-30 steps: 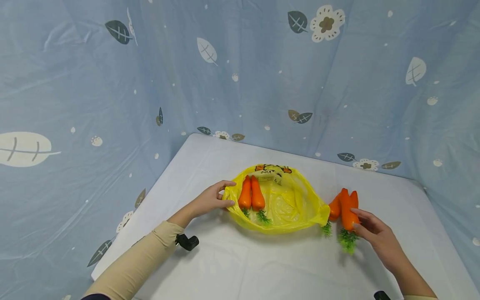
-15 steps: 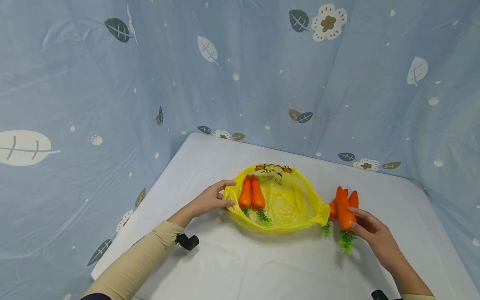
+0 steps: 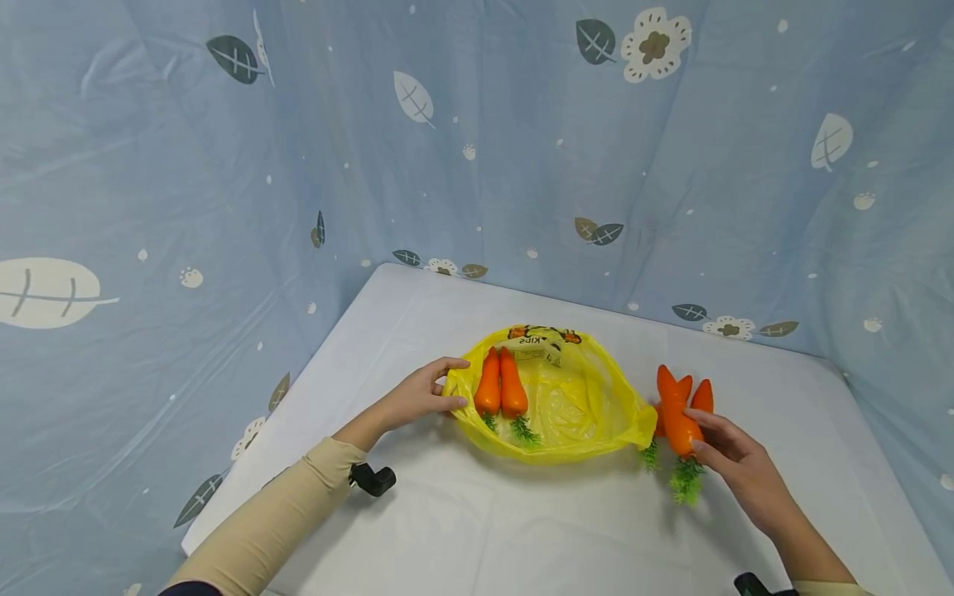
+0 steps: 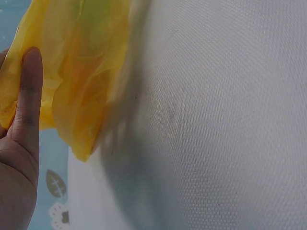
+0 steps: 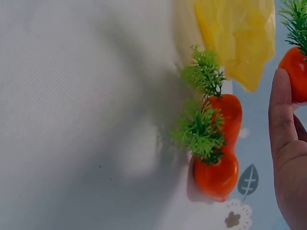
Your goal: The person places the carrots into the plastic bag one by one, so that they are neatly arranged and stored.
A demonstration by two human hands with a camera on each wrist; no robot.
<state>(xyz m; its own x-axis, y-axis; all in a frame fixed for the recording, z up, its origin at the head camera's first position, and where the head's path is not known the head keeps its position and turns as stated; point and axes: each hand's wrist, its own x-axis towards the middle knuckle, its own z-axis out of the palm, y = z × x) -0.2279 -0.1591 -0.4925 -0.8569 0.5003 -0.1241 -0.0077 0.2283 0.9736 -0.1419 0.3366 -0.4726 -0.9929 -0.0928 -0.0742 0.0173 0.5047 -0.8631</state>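
Observation:
A yellow plastic bag lies spread on the table, its mouth wide and facing up. Two orange carrots with green tops rest inside it on the left. At the bag's left rim, my left hand pinches the plastic between thumb and fingers. My right hand grips another carrot near its leafy end, lifted beside the bag's right corner. In the right wrist view, two more carrots, a farther carrot and a nearer carrot, lie on the table below the held carrot.
A white cloth covers the table. Behind and to the left hangs a blue curtain printed with leaves and flowers. A black wrist mount sticks out from the left sleeve.
The carrot in my right hand has shifted a little left and up, toward the bag, its tip leaning further left. My left hand and the bag have stayed still.

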